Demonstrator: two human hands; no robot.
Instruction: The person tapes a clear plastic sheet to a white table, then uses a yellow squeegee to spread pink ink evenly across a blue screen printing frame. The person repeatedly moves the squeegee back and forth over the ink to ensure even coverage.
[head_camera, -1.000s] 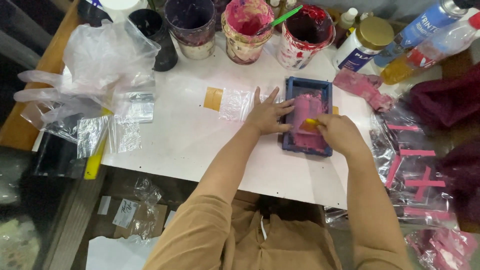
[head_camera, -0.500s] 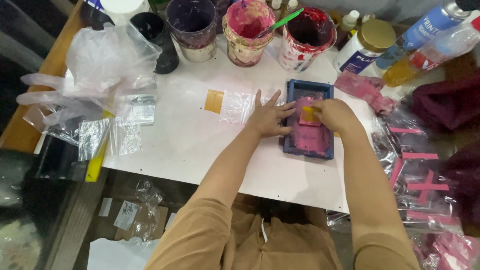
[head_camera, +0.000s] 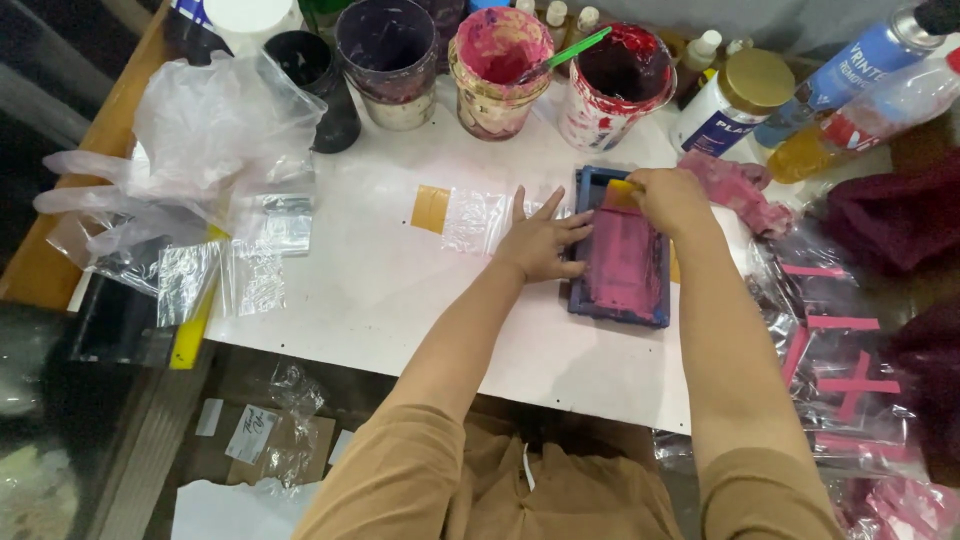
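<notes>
Left hand (head_camera: 543, 240): fingers spread, palm down, fingertips pressing the left edge of a small blue-framed printing screen (head_camera: 622, 250). Right hand (head_camera: 668, 198): closed in a grip over a yellow squeegee (head_camera: 620, 192) at the far end of the screen; how tightly it pinches cannot be told, the tool being mostly covered. Screen: lies flat on the white surface (head_camera: 400, 290), right of centre, its mesh coated in pink ink. Just left of the left hand: a clear small plastic bag (head_camera: 476, 220) with an orange-yellow card (head_camera: 431, 208) at its end, flat on the surface. Far edge of the surface: a row of ink-stained tubs, namely a black cup (head_camera: 318, 85), a dark purple tub (head_camera: 388, 58), a pink tub (head_camera: 498, 68) with a green stick (head_camera: 575, 50) standing in it, and a red-stained tub (head_camera: 615, 82); beside these a gold-lidded jar (head_camera: 728, 98) and a blue spray can (head_camera: 868, 58). Left side: a crumpled clear plastic bag (head_camera: 205, 135) and loose small clear bags (head_camera: 235, 272). Right side: a pink-stained rag (head_camera: 735, 190), touching the right wrist area, and a heap of clear bags printed with pink crosses (head_camera: 845, 365). Both sleeves are tan.
</notes>
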